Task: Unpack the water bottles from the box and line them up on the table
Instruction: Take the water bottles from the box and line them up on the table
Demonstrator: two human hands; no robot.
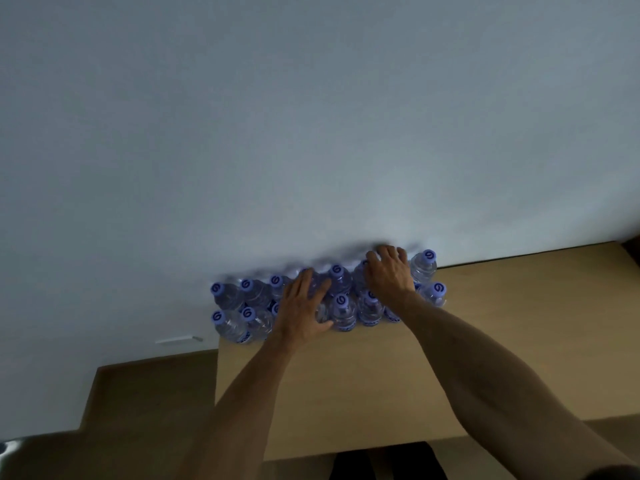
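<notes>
Bottles (pixel 341 308) stand in two rows at the tabletop's (pixel 363 382) far edge against a white wall (pixel 311 133). Left hand (pixel 303 311) and right hand (pixel 389 271), grips open with fingers spread, rest on the bottles.

The only readable marks were on the blue caps (pixel 337 270) of the water bottles (pixel 343 315), each bearing a dark swirl resembling a "6" or "G". It showed clearest on the caps toward 9 o'clock and 3 o'clock of the cluster. The bottles' blue labels (pixel 346 329) were too blurred to read.
</notes>
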